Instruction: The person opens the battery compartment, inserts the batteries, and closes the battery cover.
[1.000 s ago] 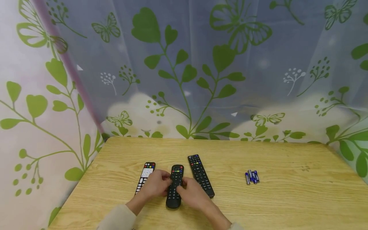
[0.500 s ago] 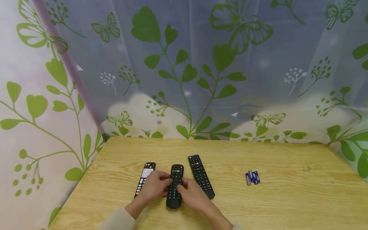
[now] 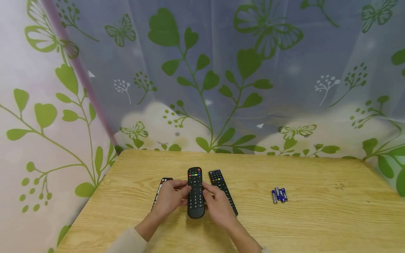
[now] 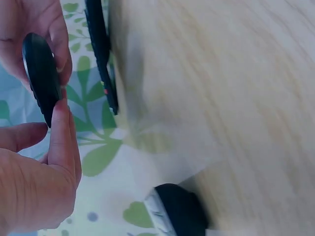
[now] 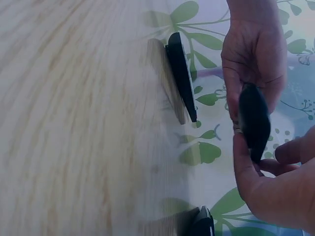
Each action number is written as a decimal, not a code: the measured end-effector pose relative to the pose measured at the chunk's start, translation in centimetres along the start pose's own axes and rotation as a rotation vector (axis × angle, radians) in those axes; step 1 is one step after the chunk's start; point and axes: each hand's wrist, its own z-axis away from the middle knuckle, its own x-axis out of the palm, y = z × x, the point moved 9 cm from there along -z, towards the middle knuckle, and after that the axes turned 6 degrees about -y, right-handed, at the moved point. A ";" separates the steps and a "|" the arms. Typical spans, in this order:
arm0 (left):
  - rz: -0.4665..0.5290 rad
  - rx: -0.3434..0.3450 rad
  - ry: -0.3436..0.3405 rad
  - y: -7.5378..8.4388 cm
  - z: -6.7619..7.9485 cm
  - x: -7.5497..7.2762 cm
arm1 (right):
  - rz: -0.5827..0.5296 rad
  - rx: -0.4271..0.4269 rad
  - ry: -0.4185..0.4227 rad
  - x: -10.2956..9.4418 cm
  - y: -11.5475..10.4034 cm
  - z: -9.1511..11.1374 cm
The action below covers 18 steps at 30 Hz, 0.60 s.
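Observation:
Between both hands is a black remote control (image 3: 195, 196), its button face up in the head view. My left hand (image 3: 171, 198) pinches its left edge between thumb and fingers. The right hand (image 3: 219, 205) pinches the opposite edge, thumb near the buttons. Both wrist views show this held remote (image 5: 254, 120) raised off the tabletop, seen from its end. Partly behind the left hand lies a remote with white keys (image 4: 160, 211). A longer black remote (image 3: 216, 178) lies slanted at the right, partly covered by the right hand.
Several blue and silver batteries (image 3: 280, 195) lie in a cluster on the wooden table (image 3: 316, 218), to the right of the remotes. A curtain with leaves and butterflies (image 3: 221, 88) hangs behind the table's far edge.
Both hands have lifted the middle remote off the table and shifted it slightly away from the person. Its neighbours and the batteries stay in place; the head view has turned slightly.

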 end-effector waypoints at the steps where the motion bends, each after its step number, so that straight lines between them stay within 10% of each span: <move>1: 0.018 0.003 -0.003 0.2 0.1 0.0 | -0.027 -0.014 0.008 -0.1 -0.1 0.1; 18: 0.139 0.052 0.025 3.7 1.8 0.1 | -0.195 -0.074 0.135 -1.9 -1.4 0.7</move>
